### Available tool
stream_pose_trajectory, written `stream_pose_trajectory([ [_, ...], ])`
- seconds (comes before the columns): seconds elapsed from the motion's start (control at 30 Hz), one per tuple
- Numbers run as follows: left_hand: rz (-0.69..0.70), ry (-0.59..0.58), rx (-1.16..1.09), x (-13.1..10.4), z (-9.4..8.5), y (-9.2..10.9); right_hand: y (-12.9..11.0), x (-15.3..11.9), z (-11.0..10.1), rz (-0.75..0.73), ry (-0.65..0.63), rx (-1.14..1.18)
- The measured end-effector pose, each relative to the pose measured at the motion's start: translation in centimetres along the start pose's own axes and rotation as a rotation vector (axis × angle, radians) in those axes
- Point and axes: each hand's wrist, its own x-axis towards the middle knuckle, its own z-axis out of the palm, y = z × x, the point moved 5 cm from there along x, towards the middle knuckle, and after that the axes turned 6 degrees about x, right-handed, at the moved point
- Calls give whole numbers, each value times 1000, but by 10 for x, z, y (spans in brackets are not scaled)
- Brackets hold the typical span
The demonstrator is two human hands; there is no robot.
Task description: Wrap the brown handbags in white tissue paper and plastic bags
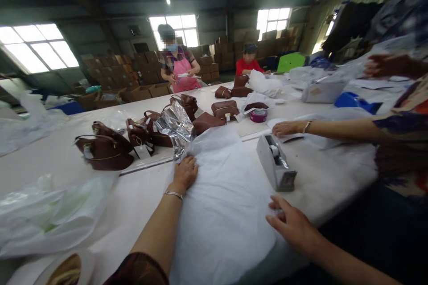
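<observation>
A large sheet of white, thin, wrinkled wrapping material (224, 205) lies spread in front of me; whether it is a bag or a loose sheet I cannot tell. My left hand (185, 173) rests on its far left edge, fingers lying on it, a bracelet on the wrist. At the right edge my right hand (294, 228) is open, its thumb and fingers apart and its fingertips by the material. A grey tape dispenser (276, 164) stands just beyond my right hand. Crumpled silver foil (177, 127) lies past my left hand, against brown handbags (103, 151).
More brown bags (224, 110) and a purple tape roll (258, 116) sit farther along the white table (100, 120). Another person's arm (341, 129) reaches in from the right. A blue tape dispenser (356, 101) stands there. Two people work across the table. A large roll (72, 269) lies near left.
</observation>
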Motion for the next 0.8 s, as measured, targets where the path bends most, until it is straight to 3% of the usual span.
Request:
stream_pose_trajectory([
  [0.1,-5,0,-1,0,-1,0,-3,-9,11,263,-192,266],
  [0.2,-7,-4,2,0,-1,1,-11,-23,23,413,-354,423],
  [0.27,-7,-7,6,1,0,0,-8,-27,24,425,-333,410],
  [0.4,-6,-6,8,2,1,0,10,-27,5,206,-43,251],
  [0.47,-6,-3,6,2,1,0,19,-33,4,167,-6,229],
  [0.57,-5,3,0,2,1,0,20,-45,20,287,-85,387],
  [0.8,-5,19,-7,0,2,-2,-22,-49,56,475,-362,598],
])
